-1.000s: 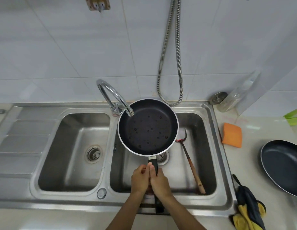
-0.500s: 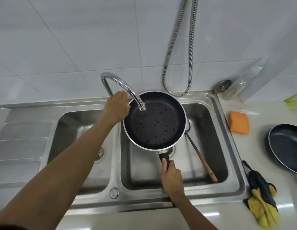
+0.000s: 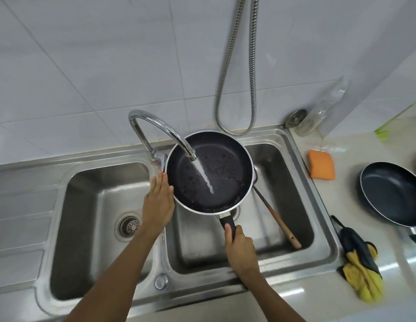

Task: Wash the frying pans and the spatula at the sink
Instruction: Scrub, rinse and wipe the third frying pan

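- Round black non-stick frying pan [image 3: 228,182] hangs over the steel sink's [image 3: 323,228] right basin, under the chrome tap's [image 3: 156,122] stream. The right hand's [image 3: 240,246] grip is clenched on its handle, and a wet slip could drop it onto the wooden-handled spatula [image 3: 281,226] below.
- The left hand's [image 3: 158,201] grip is released, flat fingers [image 3: 161,182] against the rim; a nudge could tip water out.

pan [image 3: 209,173] over right basin [image 3: 293,182], under faucet [image 3: 156,120]. spatula [image 3: 279,225] in same basin, right of pan. second pan [image 3: 392,194] on table [image 3: 341,196] right of basin; sponge [image 3: 322,165] behind it, cloth [image 3: 360,263] before it.
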